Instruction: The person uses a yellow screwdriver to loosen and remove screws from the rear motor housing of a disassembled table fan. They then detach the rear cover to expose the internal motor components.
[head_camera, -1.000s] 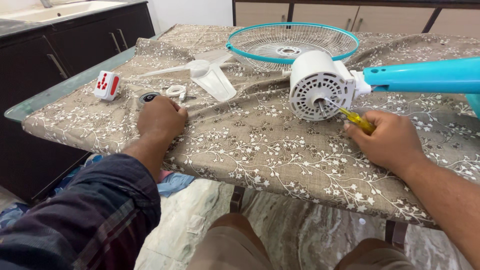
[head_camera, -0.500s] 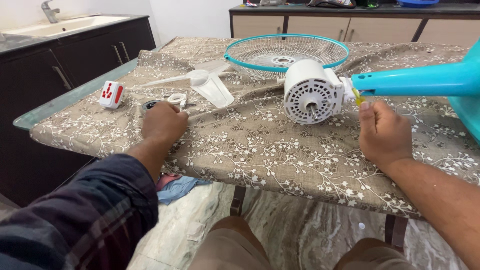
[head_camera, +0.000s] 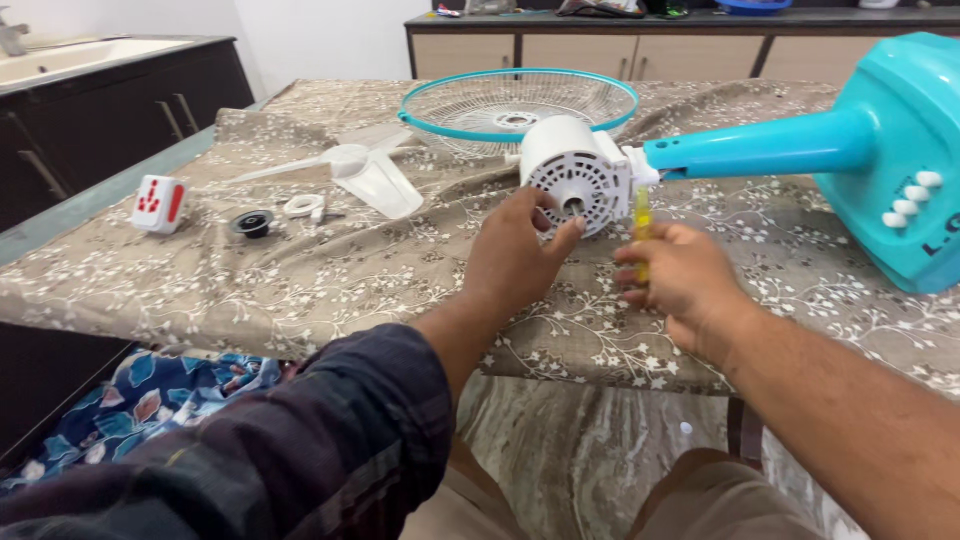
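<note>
Head view: the left hand (head_camera: 520, 255) touches the white fan motor (head_camera: 573, 175) lying on the bench (head_camera: 420, 270), fingers spread on its face. The right hand (head_camera: 675, 280) has fingers clamped on a yellow screwdriver (head_camera: 642, 220) just beside the motor.

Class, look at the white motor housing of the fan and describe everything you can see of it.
The motor housing is a white drum, plastic by its look, lying on its side on the patterned cloth. Its face, turned toward the camera, has rings of vent slots around a central hole. Behind it joins the turquoise neck. The left hand touches its front; the right hand holds a yellow screwdriver upright beside it.
</note>
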